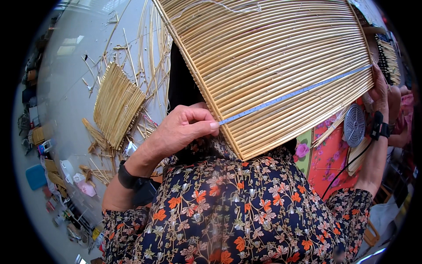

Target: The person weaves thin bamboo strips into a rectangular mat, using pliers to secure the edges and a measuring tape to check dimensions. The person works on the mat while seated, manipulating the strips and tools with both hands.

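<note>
A large panel of straw-coloured reed sticks [281, 53], bound in rows between two edge sticks, tilts across my lap. Over its lower part runs a pale blue tape measure [281, 98], stretched from edge to edge. My left hand [189, 125] pinches one end of the tape between thumb and forefinger, just at the panel's left edge. At the right edge, my right hand [379, 86] is beside the tape's other end, its fingers mostly behind the panel; whether it grips the tape, the panel or both is hidden. A loose white string [220, 5] lies on the panel's far part.
To the left, a bundle of cut sticks [116, 105] lies on the pale floor [66, 105] among loose strips and scraps. On the right, a round grey perforated disc [354, 125] rests over a red floral cloth [323, 149]. A blue stool [36, 177] stands far left. Another person's arm [398, 110] shows at the right.
</note>
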`<state>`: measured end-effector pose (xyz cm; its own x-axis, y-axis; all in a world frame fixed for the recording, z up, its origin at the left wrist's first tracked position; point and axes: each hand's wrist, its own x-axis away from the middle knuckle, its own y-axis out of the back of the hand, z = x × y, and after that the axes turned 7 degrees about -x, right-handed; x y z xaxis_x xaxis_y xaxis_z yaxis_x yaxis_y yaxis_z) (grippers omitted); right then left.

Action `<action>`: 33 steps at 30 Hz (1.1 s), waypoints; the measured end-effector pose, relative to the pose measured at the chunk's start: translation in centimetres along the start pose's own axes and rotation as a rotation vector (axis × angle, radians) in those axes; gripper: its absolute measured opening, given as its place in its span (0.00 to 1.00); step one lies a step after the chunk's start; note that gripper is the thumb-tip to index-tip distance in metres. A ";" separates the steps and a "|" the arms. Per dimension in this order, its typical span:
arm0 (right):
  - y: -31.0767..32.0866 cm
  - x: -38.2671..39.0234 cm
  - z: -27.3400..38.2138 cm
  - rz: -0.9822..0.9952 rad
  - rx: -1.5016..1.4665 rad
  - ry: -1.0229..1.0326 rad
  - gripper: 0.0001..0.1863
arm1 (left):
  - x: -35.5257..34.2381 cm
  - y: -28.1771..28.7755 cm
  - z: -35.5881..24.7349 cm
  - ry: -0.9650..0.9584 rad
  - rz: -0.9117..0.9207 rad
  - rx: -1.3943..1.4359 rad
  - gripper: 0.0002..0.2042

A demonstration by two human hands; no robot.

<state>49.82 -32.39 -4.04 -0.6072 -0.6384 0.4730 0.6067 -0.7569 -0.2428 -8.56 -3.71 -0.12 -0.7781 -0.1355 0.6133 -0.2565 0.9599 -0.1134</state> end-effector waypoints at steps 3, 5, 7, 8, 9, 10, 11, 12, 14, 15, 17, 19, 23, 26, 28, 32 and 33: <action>0.2 -0.2 0.1 0.006 -0.049 0.003 0.17 | 0.0 0.0 0.1 0.004 -0.001 0.004 0.12; 0.8 -0.3 0.0 0.013 -0.067 0.004 0.17 | 0.0 0.0 0.1 0.008 0.001 0.006 0.12; 1.5 -0.3 0.0 0.026 -0.061 -0.001 0.18 | -0.1 -0.1 0.1 0.008 0.003 0.006 0.13; 1.8 -0.2 0.0 0.030 -0.063 -0.006 0.18 | -0.2 0.0 0.1 0.008 0.006 0.005 0.13; 2.2 0.0 0.1 0.033 -0.065 -0.011 0.18 | -0.3 0.0 0.1 0.004 0.009 -0.004 0.13; 1.9 -0.4 0.0 0.048 -0.064 -0.021 0.18 | -0.2 0.0 0.4 0.001 0.000 -0.007 0.13; 1.7 -0.7 0.0 0.070 -0.059 -0.029 0.18 | -0.2 -0.1 0.5 -0.002 -0.009 -0.010 0.13; 1.4 -0.9 0.0 0.091 -0.053 -0.037 0.18 | -0.1 -0.2 0.6 -0.006 -0.019 -0.012 0.13; 1.6 -0.1 0.3 0.095 -0.054 -0.032 0.18 | -0.3 -0.1 0.3 -0.022 -0.012 -0.025 0.13; 1.6 0.3 0.4 0.090 -0.061 -0.025 0.19 | -0.4 0.0 0.3 -0.022 -0.003 -0.024 0.13; 1.8 -0.3 0.2 0.095 -0.073 -0.027 0.20 | -0.3 -0.1 0.5 -0.015 -0.010 -0.019 0.13; 1.7 -0.6 0.2 0.083 -0.079 -0.036 0.20 | -0.3 -0.2 0.6 -0.025 -0.017 -0.018 0.13; 1.6 -0.7 -0.1 -0.009 -0.069 0.004 0.21 | -0.3 -0.2 0.6 -0.034 -0.021 -0.019 0.13; 1.4 0.2 0.5 0.045 -0.046 -0.003 0.21 | -0.5 0.0 0.8 -0.018 -0.003 -0.010 0.13; 1.1 0.1 0.4 0.088 -0.006 0.012 0.20 | -0.4 -0.2 0.8 -0.008 -0.013 -0.020 0.13; 2.0 -0.9 0.6 0.043 0.173 0.107 0.17 | -0.1 -0.7 1.0 -0.003 -0.022 -0.014 0.13; 2.4 -0.6 1.1 0.009 0.209 0.122 0.17 | -0.1 -0.6 1.0 -0.023 -0.018 -0.018 0.13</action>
<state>52.21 -33.65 -3.98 -0.6508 -0.6669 0.3629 0.6980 -0.7136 -0.0598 -8.90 -4.52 -0.93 -0.7869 -0.1580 0.5965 -0.2602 0.9615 -0.0887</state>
